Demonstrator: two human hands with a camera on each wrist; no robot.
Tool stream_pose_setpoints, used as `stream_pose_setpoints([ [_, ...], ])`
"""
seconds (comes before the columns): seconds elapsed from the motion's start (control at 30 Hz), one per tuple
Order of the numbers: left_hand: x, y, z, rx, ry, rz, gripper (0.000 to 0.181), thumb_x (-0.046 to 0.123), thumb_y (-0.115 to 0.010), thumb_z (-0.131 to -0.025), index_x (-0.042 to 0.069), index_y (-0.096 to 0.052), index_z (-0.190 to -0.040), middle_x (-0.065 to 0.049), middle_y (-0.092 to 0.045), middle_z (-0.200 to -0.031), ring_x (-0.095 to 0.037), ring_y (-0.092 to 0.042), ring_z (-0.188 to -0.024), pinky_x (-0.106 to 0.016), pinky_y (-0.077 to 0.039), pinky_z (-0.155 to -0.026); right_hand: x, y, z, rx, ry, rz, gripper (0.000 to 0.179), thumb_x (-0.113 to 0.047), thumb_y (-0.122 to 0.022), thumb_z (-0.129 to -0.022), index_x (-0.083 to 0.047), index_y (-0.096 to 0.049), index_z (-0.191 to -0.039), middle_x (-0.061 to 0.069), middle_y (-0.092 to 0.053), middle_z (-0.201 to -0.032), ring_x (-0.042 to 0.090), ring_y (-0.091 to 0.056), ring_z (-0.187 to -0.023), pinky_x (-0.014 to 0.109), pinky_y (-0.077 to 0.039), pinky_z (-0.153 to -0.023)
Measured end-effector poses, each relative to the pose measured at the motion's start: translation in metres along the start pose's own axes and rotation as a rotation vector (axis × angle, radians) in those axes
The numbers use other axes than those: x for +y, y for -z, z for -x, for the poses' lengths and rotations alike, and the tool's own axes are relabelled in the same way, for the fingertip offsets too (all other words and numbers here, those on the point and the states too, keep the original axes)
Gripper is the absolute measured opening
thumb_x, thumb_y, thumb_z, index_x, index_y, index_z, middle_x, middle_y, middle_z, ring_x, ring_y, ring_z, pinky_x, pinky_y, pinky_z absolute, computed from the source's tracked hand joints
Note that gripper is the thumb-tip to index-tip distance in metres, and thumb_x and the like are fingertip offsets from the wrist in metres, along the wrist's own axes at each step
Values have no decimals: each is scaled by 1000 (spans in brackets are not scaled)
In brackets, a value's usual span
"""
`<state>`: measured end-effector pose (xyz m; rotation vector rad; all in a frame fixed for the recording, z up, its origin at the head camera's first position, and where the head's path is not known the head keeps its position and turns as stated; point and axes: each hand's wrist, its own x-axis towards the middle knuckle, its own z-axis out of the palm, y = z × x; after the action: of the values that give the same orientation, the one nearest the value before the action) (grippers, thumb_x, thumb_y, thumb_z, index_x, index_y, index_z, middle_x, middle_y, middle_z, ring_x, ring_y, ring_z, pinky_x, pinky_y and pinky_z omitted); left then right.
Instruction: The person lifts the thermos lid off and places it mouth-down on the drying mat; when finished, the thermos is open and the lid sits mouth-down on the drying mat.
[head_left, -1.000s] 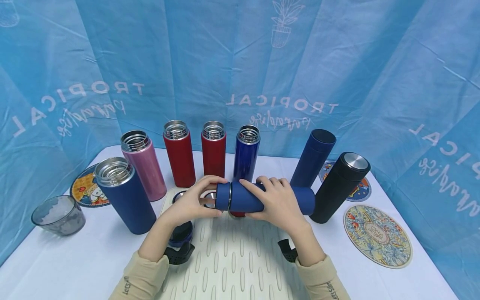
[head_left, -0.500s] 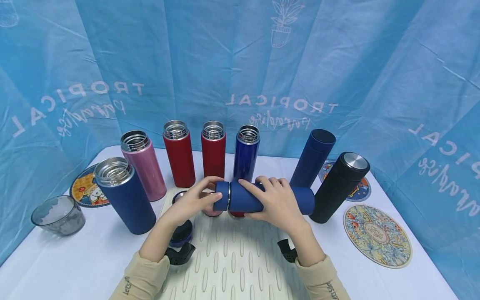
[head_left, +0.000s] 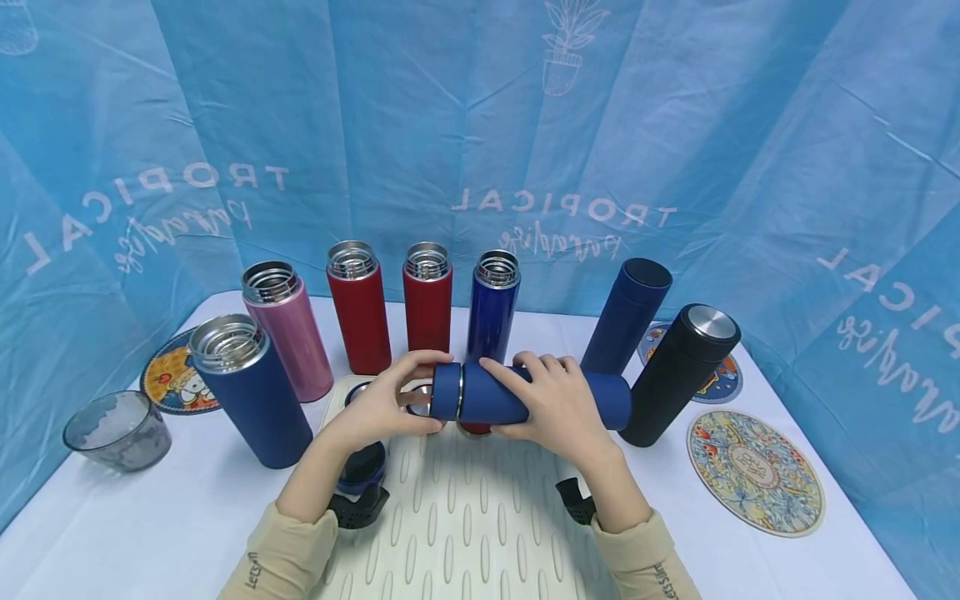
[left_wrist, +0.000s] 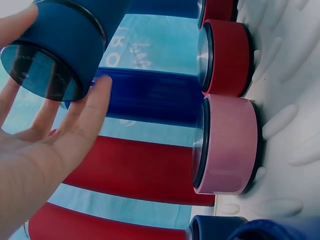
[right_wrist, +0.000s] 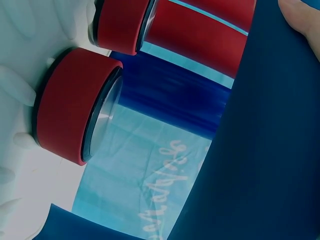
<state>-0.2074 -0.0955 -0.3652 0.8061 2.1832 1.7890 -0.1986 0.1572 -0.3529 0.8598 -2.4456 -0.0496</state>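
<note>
A dark blue thermos [head_left: 491, 397] is held sideways above the pale ribbed mat [head_left: 450, 517], its lid [head_left: 447, 392] on the left end. My right hand [head_left: 551, 408] grips the bottle's body from above. At the other end my left hand [head_left: 386, 400] pinches the lid between thumb and fingers, as the left wrist view shows around the lid [left_wrist: 55, 55]. A thin metal ring lies between lid and body. Below, a pink lid [left_wrist: 227, 145] and red lids, one a red lid [right_wrist: 75, 105], sit on the mat, partly hidden by the bottle and hands in the head view.
Lidless bottles stand behind and left: blue [head_left: 258, 400], pink [head_left: 292, 342], two red [head_left: 358, 325], shiny blue [head_left: 491, 321]. Capped blue [head_left: 622, 325] and black [head_left: 675, 383] bottles stand right. A glass bowl [head_left: 120, 433], round coasters [head_left: 757, 471] and a blue lid [head_left: 363, 467] lie around.
Half a second ago the left fingers were turned further round the lid; now they have swung back to their earlier pose. The right hand and bottle stay nearly still.
</note>
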Motion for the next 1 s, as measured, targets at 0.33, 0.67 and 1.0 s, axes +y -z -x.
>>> stream_pose_setpoints([
  [0.33, 0, 1, 0, -1, 83, 8, 65, 17, -69, -80, 17, -37, -137, -17, -39, -131, -34, -47, -113, -39, -50, -86, 0, 1, 0, -20, -9, -5, 85, -61, -74, -63, -33, -42, -136, 6, -58, -109, 28, -58, -90, 43, -45, -78],
  [0.67, -1, -1, -1, 29, 159, -67, 53, 35, -53, -93, 14, -35, -138, -17, -42, -129, -37, -46, -115, -47, -46, -89, -1, 3, -1, -3, 6, -4, 83, -63, -71, -64, -33, -43, -136, 6, -58, -108, 27, -59, -89, 43, -46, -77],
  [1.0, 0, 1, -1, -17, -16, 8, 80, 9, -77, -72, 17, -33, -139, -10, -32, -139, -34, -36, -125, -52, -40, -97, 0, 2, 0, 13, 10, 1, 85, -60, -76, -61, -32, -45, -135, 7, -58, -108, 29, -59, -88, 43, -46, -76],
])
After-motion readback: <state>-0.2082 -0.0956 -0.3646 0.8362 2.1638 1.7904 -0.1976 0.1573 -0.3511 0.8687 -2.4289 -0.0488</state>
